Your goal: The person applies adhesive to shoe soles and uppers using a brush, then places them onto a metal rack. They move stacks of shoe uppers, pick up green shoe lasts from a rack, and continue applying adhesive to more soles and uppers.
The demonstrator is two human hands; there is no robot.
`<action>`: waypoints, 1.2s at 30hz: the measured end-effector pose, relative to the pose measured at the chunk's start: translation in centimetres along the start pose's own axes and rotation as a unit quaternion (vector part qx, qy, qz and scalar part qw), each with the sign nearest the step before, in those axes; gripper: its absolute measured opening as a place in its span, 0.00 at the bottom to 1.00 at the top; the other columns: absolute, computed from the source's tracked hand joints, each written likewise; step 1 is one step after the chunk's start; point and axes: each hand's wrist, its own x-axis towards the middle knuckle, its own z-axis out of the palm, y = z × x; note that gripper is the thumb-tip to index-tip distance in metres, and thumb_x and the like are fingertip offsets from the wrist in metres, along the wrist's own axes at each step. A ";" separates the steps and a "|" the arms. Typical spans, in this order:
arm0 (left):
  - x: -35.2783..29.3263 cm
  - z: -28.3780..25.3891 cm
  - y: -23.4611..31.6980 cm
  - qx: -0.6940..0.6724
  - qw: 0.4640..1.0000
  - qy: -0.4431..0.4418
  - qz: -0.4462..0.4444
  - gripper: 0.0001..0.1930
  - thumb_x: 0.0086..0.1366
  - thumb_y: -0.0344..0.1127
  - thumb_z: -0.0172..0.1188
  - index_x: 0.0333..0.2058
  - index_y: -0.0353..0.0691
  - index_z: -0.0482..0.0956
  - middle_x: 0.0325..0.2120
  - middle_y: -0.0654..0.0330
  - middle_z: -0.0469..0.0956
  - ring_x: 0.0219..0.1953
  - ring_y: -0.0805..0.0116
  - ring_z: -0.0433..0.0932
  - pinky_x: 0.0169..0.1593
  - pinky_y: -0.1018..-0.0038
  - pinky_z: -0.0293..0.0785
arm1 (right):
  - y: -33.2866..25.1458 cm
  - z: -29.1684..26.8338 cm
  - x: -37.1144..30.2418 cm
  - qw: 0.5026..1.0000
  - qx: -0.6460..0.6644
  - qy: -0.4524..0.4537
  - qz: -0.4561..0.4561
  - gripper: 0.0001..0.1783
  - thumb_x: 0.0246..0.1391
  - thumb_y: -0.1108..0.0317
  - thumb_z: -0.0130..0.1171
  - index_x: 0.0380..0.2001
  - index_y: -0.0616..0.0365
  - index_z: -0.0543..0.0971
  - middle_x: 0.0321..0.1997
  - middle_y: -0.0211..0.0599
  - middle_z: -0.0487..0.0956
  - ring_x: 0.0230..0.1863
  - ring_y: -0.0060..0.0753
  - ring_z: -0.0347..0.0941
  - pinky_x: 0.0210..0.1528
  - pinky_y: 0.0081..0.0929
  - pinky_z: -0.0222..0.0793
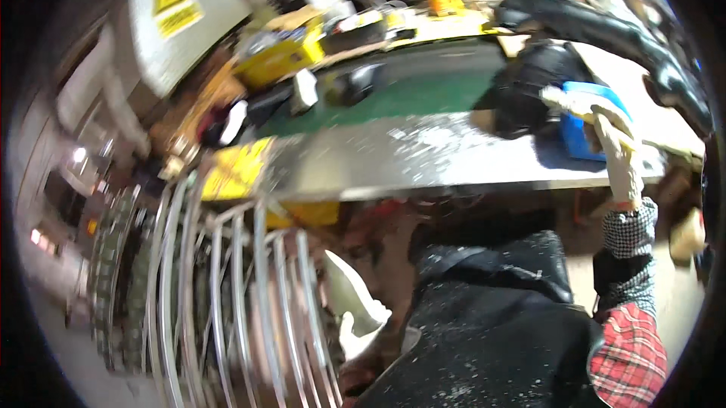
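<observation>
My right hand (622, 162), in a pale glove, is closed round the handle of a light-coloured brush (578, 105). It holds the brush over a blue open container (581, 139) at the bench's right end. Low in the middle, beside the metal rack, my left hand (359, 341), also gloved in white, is closed on a pale curved piece (346, 287) shaped like a shoe sole. Blur hides the exact kind of this piece and some of the left fingers. A dark, bulky item (533, 90) lies just left of the container.
A green conveyor belt (423, 86) runs behind the metal bench edge (363, 166). White-and-dark shoe-like pieces (305, 92) lie on its left part. A tubular metal rack (219, 287) stands at left. A black hose (590, 26) curves at far right; a grey hood (178, 22) hangs upper left.
</observation>
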 end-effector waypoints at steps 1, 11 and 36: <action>0.3 3.4 -0.3 0.048 0.998 -0.040 -0.018 0.39 0.61 0.57 0.56 0.59 0.29 0.62 0.52 0.40 0.69 0.54 0.43 0.69 0.62 0.43 0.58 | 1.2 -0.7 1.0 0.997 0.000 0.067 -0.029 0.17 0.63 0.62 0.54 0.48 0.64 0.78 0.35 0.33 0.81 0.29 0.18 0.72 0.31 0.16 0.67; 10.3 24.1 -6.5 0.282 0.905 -0.307 -0.081 0.43 0.59 0.52 0.60 0.62 0.26 0.55 0.58 0.40 0.64 0.59 0.41 0.65 0.63 0.39 0.56 | 7.7 -6.7 4.8 0.949 -0.277 0.071 0.130 0.13 0.58 0.61 0.58 0.44 0.53 0.79 0.30 0.36 0.80 0.32 0.32 0.75 0.38 0.30 0.70; 15.9 15.1 -7.3 0.030 0.940 -0.284 -0.185 0.34 0.67 0.55 0.51 0.63 0.40 0.60 0.58 0.49 0.67 0.56 0.57 0.71 0.54 0.62 0.73 | 3.8 16.4 1.6 0.877 0.179 -0.445 -0.018 0.12 0.55 0.67 0.64 0.40 0.62 0.81 0.35 0.40 0.83 0.39 0.28 0.79 0.42 0.28 0.75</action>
